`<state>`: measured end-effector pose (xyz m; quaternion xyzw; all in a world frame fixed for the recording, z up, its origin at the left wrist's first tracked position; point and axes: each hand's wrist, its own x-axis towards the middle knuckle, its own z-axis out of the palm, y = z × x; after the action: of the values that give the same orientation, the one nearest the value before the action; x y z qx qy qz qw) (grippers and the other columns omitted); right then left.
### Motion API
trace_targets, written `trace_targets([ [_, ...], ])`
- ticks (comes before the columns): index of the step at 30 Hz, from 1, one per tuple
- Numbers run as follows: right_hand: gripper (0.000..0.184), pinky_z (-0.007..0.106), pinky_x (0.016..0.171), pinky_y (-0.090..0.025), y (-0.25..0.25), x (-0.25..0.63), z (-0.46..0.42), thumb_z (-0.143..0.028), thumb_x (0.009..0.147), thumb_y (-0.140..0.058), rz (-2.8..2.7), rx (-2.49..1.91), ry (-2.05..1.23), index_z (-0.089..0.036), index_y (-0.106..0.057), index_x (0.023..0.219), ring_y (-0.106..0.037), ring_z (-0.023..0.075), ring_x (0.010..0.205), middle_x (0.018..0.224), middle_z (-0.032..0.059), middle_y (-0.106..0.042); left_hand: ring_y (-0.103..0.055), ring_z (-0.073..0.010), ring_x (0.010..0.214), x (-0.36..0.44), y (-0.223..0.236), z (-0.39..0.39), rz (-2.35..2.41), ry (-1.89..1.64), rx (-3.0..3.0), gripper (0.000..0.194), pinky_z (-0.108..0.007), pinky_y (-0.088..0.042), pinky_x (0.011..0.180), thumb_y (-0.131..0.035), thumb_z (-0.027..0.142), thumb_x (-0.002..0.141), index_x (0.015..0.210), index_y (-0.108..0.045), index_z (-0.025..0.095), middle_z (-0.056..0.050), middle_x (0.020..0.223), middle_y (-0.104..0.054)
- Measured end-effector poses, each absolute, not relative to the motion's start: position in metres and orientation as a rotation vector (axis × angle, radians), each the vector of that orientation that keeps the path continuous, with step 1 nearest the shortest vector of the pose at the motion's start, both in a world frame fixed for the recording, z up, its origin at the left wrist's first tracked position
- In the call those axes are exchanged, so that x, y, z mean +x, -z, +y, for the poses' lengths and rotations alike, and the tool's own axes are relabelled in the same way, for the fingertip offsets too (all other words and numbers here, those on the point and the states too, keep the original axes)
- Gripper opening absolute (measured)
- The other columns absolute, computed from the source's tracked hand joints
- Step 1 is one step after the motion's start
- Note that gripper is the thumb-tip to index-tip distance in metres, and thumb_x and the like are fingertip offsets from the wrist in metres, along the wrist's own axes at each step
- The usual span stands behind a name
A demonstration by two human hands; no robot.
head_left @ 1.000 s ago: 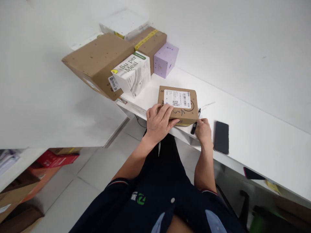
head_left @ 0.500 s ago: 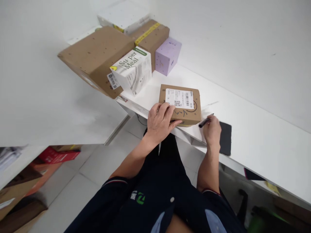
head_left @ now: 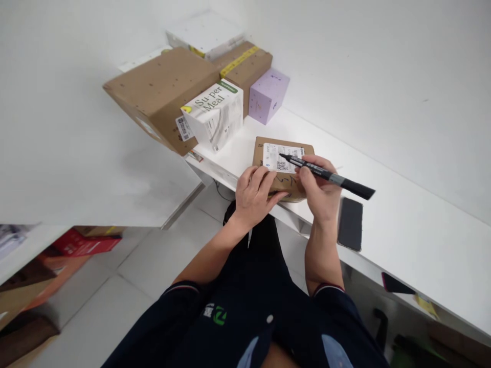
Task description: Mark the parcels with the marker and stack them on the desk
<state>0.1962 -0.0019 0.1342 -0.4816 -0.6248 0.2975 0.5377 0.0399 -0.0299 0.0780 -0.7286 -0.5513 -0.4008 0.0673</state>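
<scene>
A small brown cardboard box (head_left: 261, 148) with a white barcode label lies near the front edge of the white table (head_left: 402, 225). My left hand (head_left: 255, 197) rests flat on the box's near left corner, fingers spread. My right hand (head_left: 318, 186) is closed round a black marker pen (head_left: 326, 175). The pen's tip hovers over the label, and its back end points right. Black pen marks show on the box top beneath the label.
A black phone (head_left: 350, 224) lies on the table just right of my right hand. Behind the small box stand a white "Super Meal" carton (head_left: 213, 120), a large brown box (head_left: 161, 94), a taped brown box (head_left: 245, 64) and a lilac box (head_left: 268, 94). Red and brown boxes (head_left: 76, 245) sit on the floor, lower left.
My right hand picked the marker up from the table beside the box and brought it over the label. My left hand stayed on the box.
</scene>
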Motion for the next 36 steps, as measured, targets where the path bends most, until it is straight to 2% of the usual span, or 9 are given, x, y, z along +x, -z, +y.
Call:
trace_targets([
  [4, 0.025, 0.027, 0.06, -0.052, -0.128, 0.185, 0.001, -0.049, 0.093, -0.057, -1.477, -1.173, -0.648, -0.024, -0.06, 0.095, -0.059, 0.0103, 0.064, 0.081, -0.002, -0.062, -0.054, -0.0311, 0.122, 0.041, -0.075, -0.03, -1.696, 1.203, -2.216, 0.054, -0.047, -0.044, 0.109, -0.059, 0.062, 0.09, 0.123, -0.066, 0.019, -0.014, 0.122, -0.066],
  [6, 0.025, 0.027, 0.06, -0.052, -0.125, 0.185, 0.001, -0.048, 0.093, -0.057, -1.508, -1.177, -0.599, -0.024, -0.061, 0.093, -0.059, 0.0102, 0.064, 0.08, -0.0023, -0.062, -0.054, -0.0309, 0.122, 0.041, -0.073, -0.03, -1.685, 1.221, -2.209, 0.055, -0.047, -0.043, 0.109, -0.059, 0.062, 0.09, 0.124, -0.066, 0.019, -0.014, 0.122, -0.066],
  [15, 0.022, 0.029, 0.067, -0.055, -0.123, 0.187, -0.001, -0.045, 0.094, -0.058, -1.591, -1.195, -0.547, -0.024, -0.063, 0.097, -0.063, 0.0114, 0.071, 0.085, -0.0016, -0.064, -0.054, -0.0309, 0.121, 0.042, -0.072, -0.029, -1.696, 1.222, -2.202, 0.055, -0.046, -0.043, 0.109, -0.057, 0.063, 0.091, 0.124, -0.065, 0.019, -0.014, 0.122, -0.066],
  [36, 0.02, 0.028, 0.065, -0.053, -0.124, 0.189, 0.0, -0.043, 0.094, -0.058, -1.602, -1.165, -0.553, -0.024, -0.063, 0.094, -0.061, 0.01, 0.067, 0.081, -0.0029, -0.063, -0.055, -0.03, 0.12, 0.042, -0.071, -0.027, -1.684, 1.214, -2.171, 0.054, -0.045, -0.045, 0.108, -0.059, 0.063, 0.09, 0.12, -0.067, 0.019, -0.013, 0.12, -0.067],
])
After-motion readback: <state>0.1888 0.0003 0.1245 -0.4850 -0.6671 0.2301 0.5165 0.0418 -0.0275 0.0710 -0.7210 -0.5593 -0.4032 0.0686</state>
